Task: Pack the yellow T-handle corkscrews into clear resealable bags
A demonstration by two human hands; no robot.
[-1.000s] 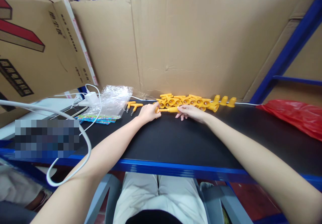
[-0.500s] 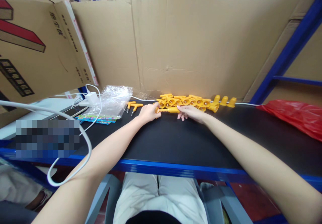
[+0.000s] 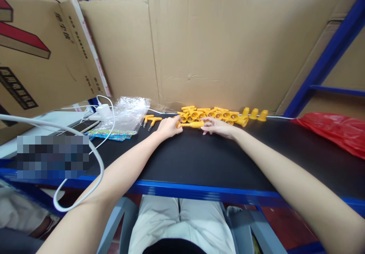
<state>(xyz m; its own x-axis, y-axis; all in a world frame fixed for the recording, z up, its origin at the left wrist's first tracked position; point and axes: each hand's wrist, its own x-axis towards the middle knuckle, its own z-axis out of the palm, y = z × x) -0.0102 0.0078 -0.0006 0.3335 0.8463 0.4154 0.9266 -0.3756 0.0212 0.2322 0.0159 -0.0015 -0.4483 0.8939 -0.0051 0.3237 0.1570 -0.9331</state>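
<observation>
A long yellow plastic piece [image 3: 191, 124] lies across the black table top [image 3: 199, 159], held at both ends. My left hand [image 3: 169, 127] is closed on its left end. My right hand [image 3: 217, 126] pinches its right end, the other fingers lying on the table. Just behind the hands is a heap of several yellow plastic parts [image 3: 212, 115], running right to three cone-shaped ones [image 3: 254, 114] near the cardboard wall. Two yellow T-handled pieces [image 3: 151, 120] lie left of my left hand.
A crumpled clear plastic bag [image 3: 127, 114] lies on coloured sheets at the left, beside a white charger [image 3: 103, 111] and its white cable [image 3: 85, 143]. A red plastic bag [image 3: 336, 132] sits at the far right. Cardboard walls [image 3: 216, 45] close the back and left; blue shelf posts [image 3: 327, 56] stand right.
My right hand has shifted slightly up and left along the yellow piece, its fingers lifting a little off the table. My left hand has stayed in place.
</observation>
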